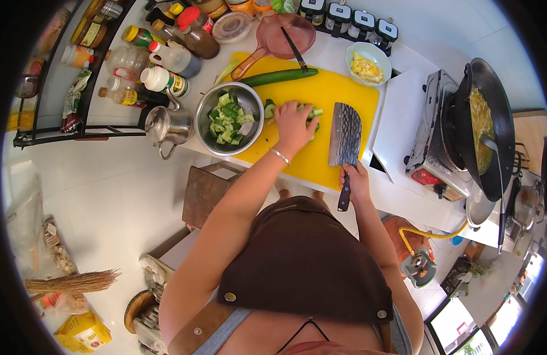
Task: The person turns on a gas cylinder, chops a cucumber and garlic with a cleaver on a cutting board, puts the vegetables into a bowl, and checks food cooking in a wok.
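Note:
My left hand (293,125) is on the yellow cutting board (267,151), its fingers curled over cut green cucumber pieces (315,111). The palm hides part of them. My right hand (356,182) grips the dark handle of a cleaver (346,133), whose broad hammered blade lies over the board's right side, apart from the pieces. Just left of my left hand stands a steel bowl (209,142) partly filled with chopped cucumber (229,121). A long whole cucumber (279,77) lies across the back of the board.
A pink pan (294,35) with chopsticks (292,46) across it sits behind the board. Near the back right corner is a bowl of scrambled egg (367,66). A wok (501,154) with a ladle stands on a gas stove (436,130) at right. Bottles and a metal pitcher (167,125) crowd the left.

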Demonstrator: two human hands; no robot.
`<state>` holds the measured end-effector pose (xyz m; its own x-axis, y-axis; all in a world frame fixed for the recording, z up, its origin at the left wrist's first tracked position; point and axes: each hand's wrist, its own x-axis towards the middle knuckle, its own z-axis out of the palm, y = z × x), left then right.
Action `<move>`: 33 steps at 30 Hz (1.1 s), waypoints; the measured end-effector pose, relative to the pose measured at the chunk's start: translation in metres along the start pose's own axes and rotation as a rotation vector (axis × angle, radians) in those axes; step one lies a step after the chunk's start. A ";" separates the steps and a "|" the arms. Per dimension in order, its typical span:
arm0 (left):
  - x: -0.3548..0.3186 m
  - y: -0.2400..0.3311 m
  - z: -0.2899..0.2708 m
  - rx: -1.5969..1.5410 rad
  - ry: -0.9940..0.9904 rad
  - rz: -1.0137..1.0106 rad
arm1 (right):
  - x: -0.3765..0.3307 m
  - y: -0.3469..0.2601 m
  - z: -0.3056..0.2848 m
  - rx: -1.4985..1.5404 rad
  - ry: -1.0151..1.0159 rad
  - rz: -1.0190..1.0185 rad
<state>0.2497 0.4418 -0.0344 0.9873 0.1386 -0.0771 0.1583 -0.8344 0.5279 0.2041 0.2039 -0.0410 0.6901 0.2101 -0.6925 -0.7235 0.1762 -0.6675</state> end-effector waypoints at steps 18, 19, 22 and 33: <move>-0.019 -0.015 0.010 -0.017 0.393 0.138 | 0.012 0.000 0.027 -0.109 -0.059 0.029; -0.018 -0.009 0.010 0.051 0.352 0.147 | 0.015 0.001 0.035 -0.120 -0.071 0.031; -0.009 -0.009 0.023 -0.084 0.492 0.160 | 0.020 0.005 0.065 -0.145 -0.097 0.048; -0.011 0.007 0.021 -0.303 0.625 0.175 | 0.010 -0.001 0.085 -0.127 -0.193 0.080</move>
<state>0.2398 0.4233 -0.0480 0.7941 0.3713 0.4812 -0.1012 -0.6999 0.7070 0.2102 0.2876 -0.0237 0.6056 0.4001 -0.6879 -0.7592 0.0316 -0.6500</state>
